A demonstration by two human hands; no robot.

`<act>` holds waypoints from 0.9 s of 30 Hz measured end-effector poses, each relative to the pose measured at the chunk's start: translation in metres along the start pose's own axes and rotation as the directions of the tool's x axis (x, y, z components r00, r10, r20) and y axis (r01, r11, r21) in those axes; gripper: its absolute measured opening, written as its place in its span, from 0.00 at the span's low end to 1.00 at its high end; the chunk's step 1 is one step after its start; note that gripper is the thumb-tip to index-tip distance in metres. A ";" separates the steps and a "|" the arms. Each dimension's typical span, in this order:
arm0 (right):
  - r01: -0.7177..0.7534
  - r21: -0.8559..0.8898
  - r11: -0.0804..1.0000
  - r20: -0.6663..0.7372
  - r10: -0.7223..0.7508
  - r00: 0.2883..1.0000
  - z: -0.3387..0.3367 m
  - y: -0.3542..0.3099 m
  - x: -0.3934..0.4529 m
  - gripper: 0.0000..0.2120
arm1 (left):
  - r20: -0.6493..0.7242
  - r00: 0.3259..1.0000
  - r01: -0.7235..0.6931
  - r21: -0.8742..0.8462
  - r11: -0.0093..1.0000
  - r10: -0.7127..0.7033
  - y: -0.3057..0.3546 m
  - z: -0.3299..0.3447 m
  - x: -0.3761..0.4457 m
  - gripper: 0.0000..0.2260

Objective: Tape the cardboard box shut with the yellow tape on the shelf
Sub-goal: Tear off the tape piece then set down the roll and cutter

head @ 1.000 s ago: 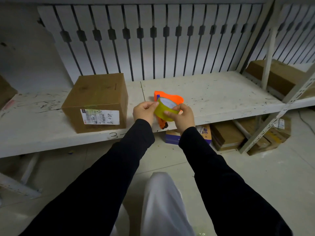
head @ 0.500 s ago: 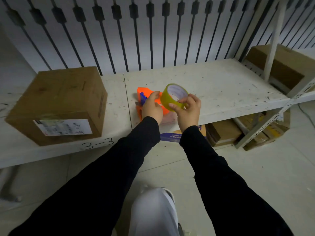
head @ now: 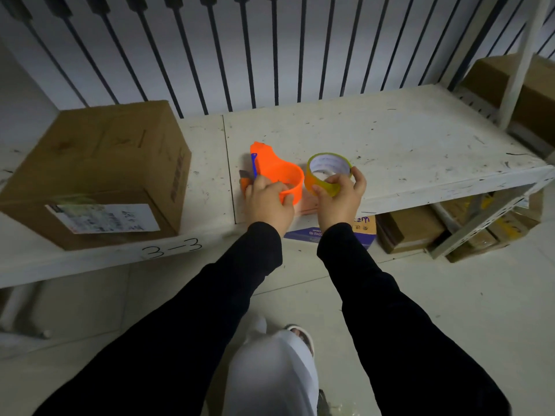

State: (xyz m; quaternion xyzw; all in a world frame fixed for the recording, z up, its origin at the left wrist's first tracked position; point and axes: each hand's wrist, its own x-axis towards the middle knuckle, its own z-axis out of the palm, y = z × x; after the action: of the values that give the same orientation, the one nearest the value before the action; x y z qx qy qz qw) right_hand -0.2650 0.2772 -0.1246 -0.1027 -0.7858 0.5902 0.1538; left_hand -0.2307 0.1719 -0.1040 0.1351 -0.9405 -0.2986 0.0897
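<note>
Yellow tape roll (head: 327, 175), upright on its edge, pinched at its near rim by my right hand (head: 339, 199) just above the front of the white shelf (head: 390, 145). Orange dispenser (head: 277, 175), just left of the roll, gripped by my left hand (head: 268, 202) with fingers curled over its round rim. Cardboard box (head: 102, 169), labelled, sits untaped on the shelf well to the left, beside the marking "3-3" (head: 171, 249).
</note>
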 end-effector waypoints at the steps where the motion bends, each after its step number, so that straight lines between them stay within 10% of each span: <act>1: 0.001 -0.023 1.000 0.017 -0.001 1.000 0.002 0.001 -0.002 0.06 | -0.002 1.000 0.002 0.007 1.000 -0.002 -0.003 -0.001 -0.001 0.13; 13: -0.022 -0.136 0.990 0.167 0.045 0.985 0.006 -0.003 -0.021 0.25 | -0.034 0.997 -0.079 -0.140 0.987 0.075 -0.015 -0.013 -0.011 0.21; 18: -0.012 -0.119 0.993 0.070 0.020 0.997 -0.002 -0.014 -0.026 0.31 | -0.220 0.918 0.235 -0.369 0.899 -0.330 -0.020 -0.022 -0.022 0.18; 27: -0.022 -0.073 0.997 0.077 0.028 0.997 0.002 -0.031 -0.057 0.10 | 0.090 0.814 0.545 -0.455 0.704 -0.573 -0.035 -0.024 -0.023 0.18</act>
State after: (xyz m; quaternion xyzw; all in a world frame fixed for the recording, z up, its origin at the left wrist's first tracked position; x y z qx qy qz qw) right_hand -0.2125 0.2470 -0.1020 -0.0948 -0.8106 0.5670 0.1119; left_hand -0.1955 0.1386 -0.1074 0.3973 -0.7533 -0.5215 0.0518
